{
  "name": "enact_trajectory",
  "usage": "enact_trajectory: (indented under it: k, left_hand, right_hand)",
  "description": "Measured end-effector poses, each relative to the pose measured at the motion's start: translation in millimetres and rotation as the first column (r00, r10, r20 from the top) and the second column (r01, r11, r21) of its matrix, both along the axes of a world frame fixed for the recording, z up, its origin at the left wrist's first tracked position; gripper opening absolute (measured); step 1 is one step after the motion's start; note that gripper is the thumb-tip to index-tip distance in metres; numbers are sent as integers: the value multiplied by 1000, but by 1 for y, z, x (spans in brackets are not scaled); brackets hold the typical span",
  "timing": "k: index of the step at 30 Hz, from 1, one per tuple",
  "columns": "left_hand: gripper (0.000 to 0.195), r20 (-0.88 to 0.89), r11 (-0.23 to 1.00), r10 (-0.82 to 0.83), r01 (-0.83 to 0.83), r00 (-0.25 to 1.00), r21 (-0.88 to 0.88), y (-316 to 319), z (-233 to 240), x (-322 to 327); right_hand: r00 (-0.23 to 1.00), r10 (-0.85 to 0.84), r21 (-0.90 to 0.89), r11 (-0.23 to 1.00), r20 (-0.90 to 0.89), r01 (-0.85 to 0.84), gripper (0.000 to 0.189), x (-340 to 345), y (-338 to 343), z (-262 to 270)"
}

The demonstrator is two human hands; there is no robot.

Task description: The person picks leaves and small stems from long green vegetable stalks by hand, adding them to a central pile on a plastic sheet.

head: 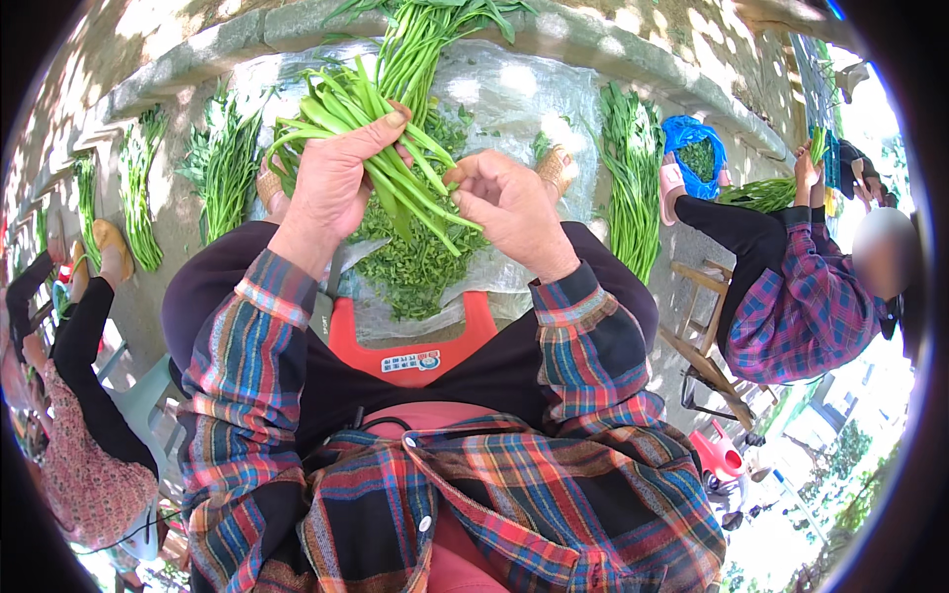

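My left hand (337,167) is closed around a bunch of green leafy-vegetable stems (393,159), which look like water spinach. Their cut ends fan out toward the lower right. At those ends, my right hand (504,204) pinches a stem between thumb and forefinger. Below both hands, a heap of short green leaf and stem pieces (408,278) lies on a clear plastic sheet (519,89). Just beyond the bunch, a larger pile of long stems (411,59) rests with its leaves pointing away from me.
Stem bundles lie on the ground to the left (233,167) and right (630,185). A red plastic stool (400,363) shows between my legs. Beyond the sheet runs a concrete kerb (215,52). At right, a seated person (797,304) holds stems near a blue bag (693,156); another sits left (93,445).
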State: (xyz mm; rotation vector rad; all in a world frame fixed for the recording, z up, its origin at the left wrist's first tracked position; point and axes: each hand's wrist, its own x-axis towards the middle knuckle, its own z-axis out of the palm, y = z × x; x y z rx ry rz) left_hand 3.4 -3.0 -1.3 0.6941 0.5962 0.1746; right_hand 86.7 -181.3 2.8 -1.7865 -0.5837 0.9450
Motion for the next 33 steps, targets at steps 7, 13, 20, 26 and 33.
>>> enact_trajectory:
  k: [7,13,20,26,33]
  left_hand:
    - [18,-48,999,-14,16,999,37,-4,0,1]
    - [19,-56,995,-4,10,998,98,-8,-3,1]
    - [19,-51,994,-20,25,998,110,-12,-1,1]
    - [21,-43,992,-101,104,994,65,-5,2,0]
    - [25,-57,989,-144,146,988,22,-5,12,2]
  right_hand:
    - [999,46,3,999,6,-46,19,0,-1,-3]
    - [998,-66,99,993,-10,67,19,-2,0,-5]
    - [997,-55,68,996,57,51,18,-2,0,-4]
    - [994,-78,39,996,79,75,16,-2,1,0]
    - [990,-83,93,993,116,73,13,-2,1,-2]
